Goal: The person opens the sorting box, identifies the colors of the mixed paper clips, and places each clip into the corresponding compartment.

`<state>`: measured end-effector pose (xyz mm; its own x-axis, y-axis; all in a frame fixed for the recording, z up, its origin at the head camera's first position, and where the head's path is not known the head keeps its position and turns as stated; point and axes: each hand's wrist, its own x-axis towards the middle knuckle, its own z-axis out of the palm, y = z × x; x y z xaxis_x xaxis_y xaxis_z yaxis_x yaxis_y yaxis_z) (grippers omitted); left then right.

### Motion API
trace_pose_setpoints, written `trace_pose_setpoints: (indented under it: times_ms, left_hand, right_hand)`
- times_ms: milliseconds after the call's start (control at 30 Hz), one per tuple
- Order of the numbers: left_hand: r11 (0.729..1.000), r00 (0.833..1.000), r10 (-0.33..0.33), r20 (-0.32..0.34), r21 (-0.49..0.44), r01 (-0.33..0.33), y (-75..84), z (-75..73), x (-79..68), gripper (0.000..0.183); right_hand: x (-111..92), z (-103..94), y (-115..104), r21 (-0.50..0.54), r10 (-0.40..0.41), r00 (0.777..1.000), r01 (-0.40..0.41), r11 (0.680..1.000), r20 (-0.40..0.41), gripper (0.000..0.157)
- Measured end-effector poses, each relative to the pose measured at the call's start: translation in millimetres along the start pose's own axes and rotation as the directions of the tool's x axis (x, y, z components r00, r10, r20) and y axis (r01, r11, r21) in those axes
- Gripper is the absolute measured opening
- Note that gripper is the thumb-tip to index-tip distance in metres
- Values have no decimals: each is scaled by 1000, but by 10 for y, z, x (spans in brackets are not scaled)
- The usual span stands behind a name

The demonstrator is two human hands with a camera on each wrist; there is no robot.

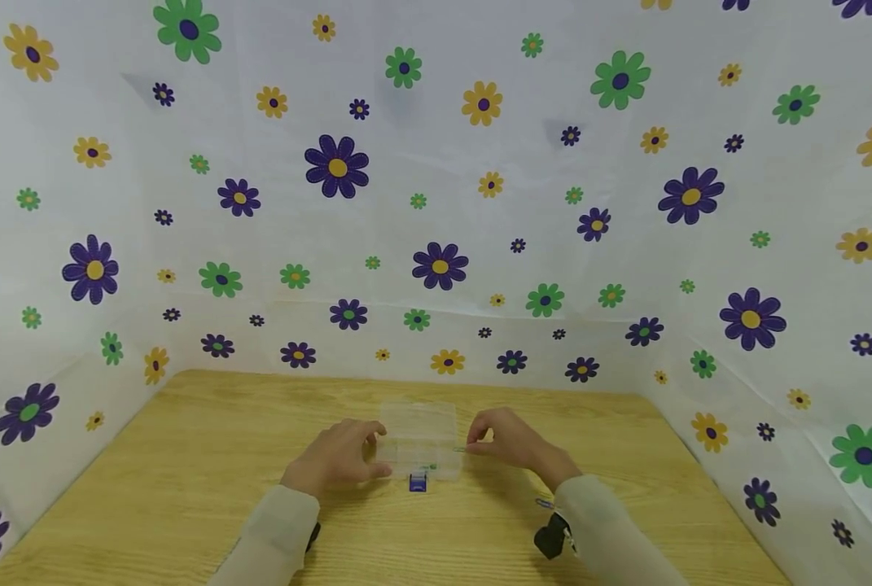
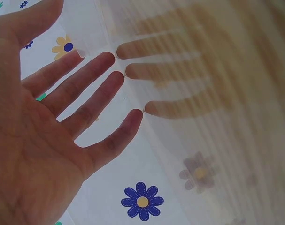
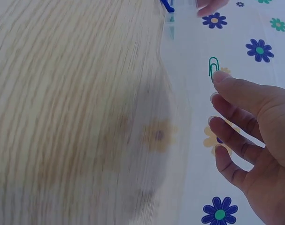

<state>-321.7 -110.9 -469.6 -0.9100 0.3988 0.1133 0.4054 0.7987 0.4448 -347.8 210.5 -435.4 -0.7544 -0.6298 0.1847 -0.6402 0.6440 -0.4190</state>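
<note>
Surface (image 1: 260, 415) of pale wood lies under my left hand (image 1: 336, 456), fingers spread wide, and my right hand (image 1: 512, 442), its grip narrowed to a pinch. Between them, near the far edge, sits the open clear box (image 1: 417, 422). The green paper clip (image 3: 214, 65) is in my right grip at the box's right edge, its long axis pointing left from my fingertips toward the box.

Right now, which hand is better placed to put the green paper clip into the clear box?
Probably the right hand: its fingers pinch the green paper clip by the clear box. The left hand holds no clip.
</note>
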Motion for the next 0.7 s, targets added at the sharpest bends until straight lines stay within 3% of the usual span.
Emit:
trace_pose_setpoints:
  times_ms: [700]
  left_hand:
    - [1000, 1000, -4, -6, 1, 4, 3, 8, -8, 61]
  right_hand:
    - [191, 203, -184, 51, -7, 999, 5, 999, 44, 9]
